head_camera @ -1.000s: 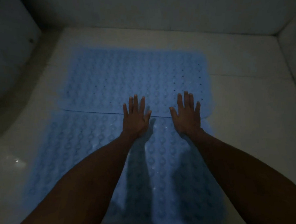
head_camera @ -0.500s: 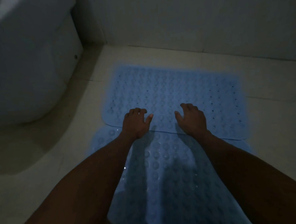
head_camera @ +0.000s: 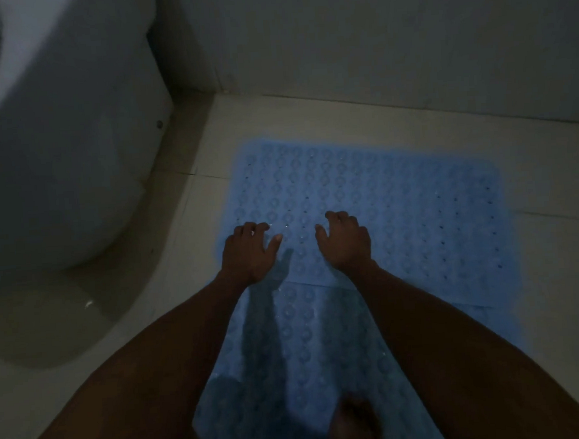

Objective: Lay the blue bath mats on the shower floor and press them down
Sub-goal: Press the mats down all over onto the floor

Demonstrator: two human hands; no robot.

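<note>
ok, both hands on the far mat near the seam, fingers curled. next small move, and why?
Probably flatten the fingers and press down where they are. The left hand and right hand rest with fingers bent on the far blue studded rubber mat, just beyond its overlap with the near blue mat; the far and right areas look untouched, so shift there next.

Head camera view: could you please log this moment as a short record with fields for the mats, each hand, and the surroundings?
far mat: blue bath mat, flat on the tiled floor
near mat: second blue mat, its far end tucked under the far mat's near edge
left hand: left hand on the far mat, fingers curled down onto it
right hand: right hand on the far mat, fingers curled down likewise
surroundings: white toilet at left, wall behind
lighting: dim
</note>
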